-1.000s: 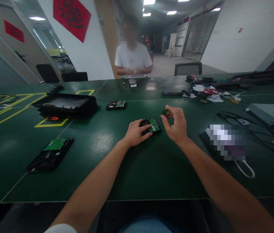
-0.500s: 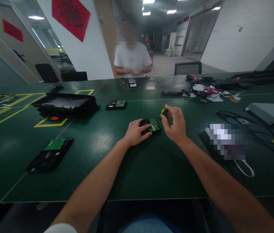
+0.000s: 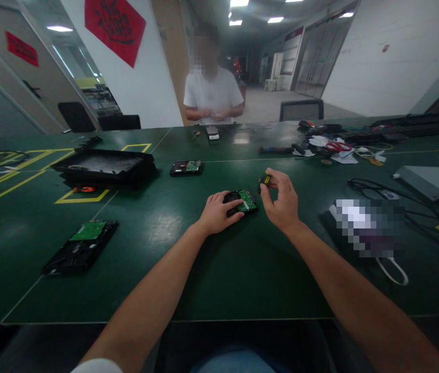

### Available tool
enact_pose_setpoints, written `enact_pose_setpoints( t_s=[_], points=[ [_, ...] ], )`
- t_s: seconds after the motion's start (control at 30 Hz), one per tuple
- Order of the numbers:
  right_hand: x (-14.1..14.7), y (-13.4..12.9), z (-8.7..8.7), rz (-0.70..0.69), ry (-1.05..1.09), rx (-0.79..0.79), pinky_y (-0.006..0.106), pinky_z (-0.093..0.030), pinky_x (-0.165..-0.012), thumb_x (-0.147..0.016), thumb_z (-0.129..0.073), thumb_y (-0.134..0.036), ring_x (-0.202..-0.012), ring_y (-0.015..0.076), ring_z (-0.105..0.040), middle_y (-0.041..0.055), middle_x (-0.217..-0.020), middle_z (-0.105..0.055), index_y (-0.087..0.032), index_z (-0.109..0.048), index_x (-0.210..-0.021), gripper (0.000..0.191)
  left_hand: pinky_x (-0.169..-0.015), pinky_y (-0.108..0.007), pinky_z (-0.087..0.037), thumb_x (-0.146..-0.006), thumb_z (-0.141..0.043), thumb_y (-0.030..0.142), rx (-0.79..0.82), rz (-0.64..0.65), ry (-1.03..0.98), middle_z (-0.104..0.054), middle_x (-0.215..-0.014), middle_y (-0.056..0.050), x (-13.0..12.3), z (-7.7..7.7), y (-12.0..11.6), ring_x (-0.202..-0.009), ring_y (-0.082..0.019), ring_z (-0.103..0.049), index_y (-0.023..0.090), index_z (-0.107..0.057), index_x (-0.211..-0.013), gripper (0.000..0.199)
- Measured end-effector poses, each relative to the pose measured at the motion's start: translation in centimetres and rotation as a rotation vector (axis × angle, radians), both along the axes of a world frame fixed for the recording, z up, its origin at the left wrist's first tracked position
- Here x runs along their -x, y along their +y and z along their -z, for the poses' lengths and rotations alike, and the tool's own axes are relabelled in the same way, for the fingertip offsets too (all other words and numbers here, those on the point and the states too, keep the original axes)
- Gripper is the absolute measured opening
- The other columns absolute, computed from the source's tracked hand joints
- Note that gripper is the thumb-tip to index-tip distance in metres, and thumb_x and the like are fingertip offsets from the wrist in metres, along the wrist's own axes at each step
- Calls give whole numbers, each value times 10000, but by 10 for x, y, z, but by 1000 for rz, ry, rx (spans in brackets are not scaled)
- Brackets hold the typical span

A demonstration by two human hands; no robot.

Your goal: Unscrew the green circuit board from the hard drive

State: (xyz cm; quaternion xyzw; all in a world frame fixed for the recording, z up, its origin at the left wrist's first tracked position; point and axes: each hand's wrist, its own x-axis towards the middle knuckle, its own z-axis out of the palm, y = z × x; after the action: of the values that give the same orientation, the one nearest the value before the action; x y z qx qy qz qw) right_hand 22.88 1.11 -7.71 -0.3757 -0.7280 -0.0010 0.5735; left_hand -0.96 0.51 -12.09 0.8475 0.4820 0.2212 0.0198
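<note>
My left hand lies over a hard drive with a green circuit board, its fingers on the board and its thumb along the near side. Part of the drive is hidden under that hand. Just right of the drive, my right hand pinches the yellow and black handle of what looks like a screwdriver. Its shaft and tip are too small to make out. The handle is slightly above the table, close to the drive's right end.
Another hard drive lies at the near left, and one more farther back. A black tray stands at the left. Cables, a grey box and a pixelated object lie right. A person sits opposite.
The screwdriver handle has turned and tilted a little in my right fingers. My left hand and the hard drive have stayed in place.
</note>
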Motion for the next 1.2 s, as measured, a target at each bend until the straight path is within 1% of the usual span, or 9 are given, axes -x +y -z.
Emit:
enact_pose_setpoints(
  t_s=[0.13,0.3,0.4,0.5,0.6,0.8,0.97,1.1,1.2],
  points=[
    [-1,2,2,13,27,9,471,-671,-864,-983,-659,-352,-988,247,-723,107,-1304,-654,-296,-510,-1428,472,-1156,-568,-373,-969,-656,598,-12,5,-5,-497,-1542,-111,0,1,0,-1420,-369,-461,385,-669,-1429,507],
    [-2,-1,-2,1,-32,10,473,-665,-884,-1004,-609,-325,-1052,260,-704,107,-1296,-640,-310,-532,-1435,438,-1161,-566,-367,-976,-650,591,-16,9,-10,-489,-1546,-112,1,2,0,-1427,-367,-455,388,-675,-1421,490],
    [-1,-1,-1,11,-11,10,484,-656,-901,-1012,-590,-334,-1046,263,-710,112,-1303,-650,-301,-521,-1426,422,-1165,-569,-362,-970,-658,595,-6,4,-10,-489,-1551,-99,1,2,1,-1433,-366,-446,393,-674,-1419,493],
    [-1,1,0,26,26,10,468,-660,-867,-988,-643,-358,-987,250,-720,111,-1274,-659,-280,-513,-1398,437,-1165,-565,-365,-971,-656,597,-2,5,-1,-491,-1550,-99,1,0,0,-1433,-361,-446,385,-673,-1421,498],
    [-1,-1,-2,44,1,-11,452,-664,-831,-967,-683,-351,-942,237,-710,104,-1241,-648,-280,-542,-1364,428,-1161,-565,-369,-975,-650,597,-3,6,4,-494,-1548,-105,1,-1,0,-1427,-362,-452,379,-670,-1428,503],
    [0,-3,-4,9,-13,-19,434,-665,-841,-994,-622,-281,-1005,237,-705,113,-1282,-624,-280,-541,-1407,421,-1163,-573,-363,-971,-654,601,-8,7,1,-488,-1553,-108,1,2,1,-1432,-372,-448,379,-671,-1426,506],
    [-1,1,0,23,26,0,448,-663,-848,-963,-693,-310,-965,233,-713,95,-1260,-646,-285,-526,-1402,471,-1160,-570,-370,-963,-666,602,-18,2,-2,-498,-1544,-112,1,3,1,-1426,-370,-458,377,-676,-1421,511],
    [-2,-1,-2,14,-26,-21,467,-662,-877,-979,-655,-299,-1081,270,-688,109,-1275,-627,-298,-551,-1412,446,-1157,-569,-374,-974,-648,605,-19,1,3,-493,-1547,-114,1,2,0,-1430,-364,-457,385,-668,-1428,505],
    [0,-1,-2,4,-14,-23,470,-662,-879,-996,-611,-280,-1089,270,-695,120,-1311,-622,-294,-530,-1432,444,-1155,-564,-376,-980,-641,601,-17,1,5,-488,-1549,-117,1,1,-1,-1435,-362,-454,386,-661,-1437,505]
  ],
)
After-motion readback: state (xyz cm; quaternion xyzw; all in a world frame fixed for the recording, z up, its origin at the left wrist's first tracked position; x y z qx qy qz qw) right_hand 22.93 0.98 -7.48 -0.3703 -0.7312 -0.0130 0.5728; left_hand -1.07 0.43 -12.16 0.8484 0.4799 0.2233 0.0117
